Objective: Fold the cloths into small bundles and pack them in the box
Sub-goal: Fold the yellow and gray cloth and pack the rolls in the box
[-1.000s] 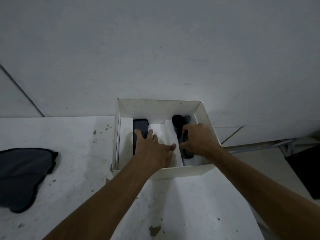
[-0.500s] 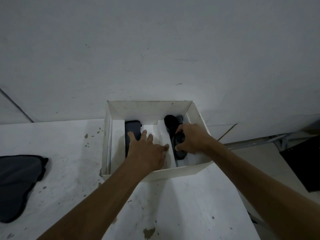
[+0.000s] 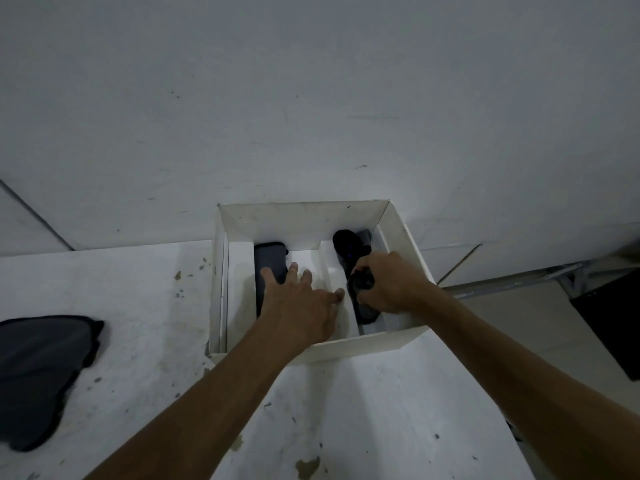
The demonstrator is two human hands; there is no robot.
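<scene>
Dark rolled cloth bundle (image 3: 360,284) gripped by right hand (image 3: 389,285), fingers curled round it, inside right-hand channel of open white cardboard box (image 3: 304,216). Second dark bundle (image 3: 349,245) lying just beyond right hand in same channel, toward far wall of box. Whether the two bundles touch: cannot tell.

Left hand (image 3: 298,306) laid flat inside box, fingers straight and spread, grasping nothing, pressed on white insert panel (image 3: 313,261) between the two channels. Little finger resting on flat dark grey folded cloth (image 3: 270,261) in left channel; thumb tip lying just beside gripped bundle. Both bare forearms crossing near wall of box.

Box standing on white, paint-flecked tabletop (image 3: 156,323), far wall against pale grey wall (image 3: 311,98). Loose dark grey cloth (image 3: 38,379), unfolded, lying on tabletop well to left of left hand, apart from box. Black flat object (image 3: 613,327) seen on floor to right of right hand, past tabletop edge; nature not determinable.
</scene>
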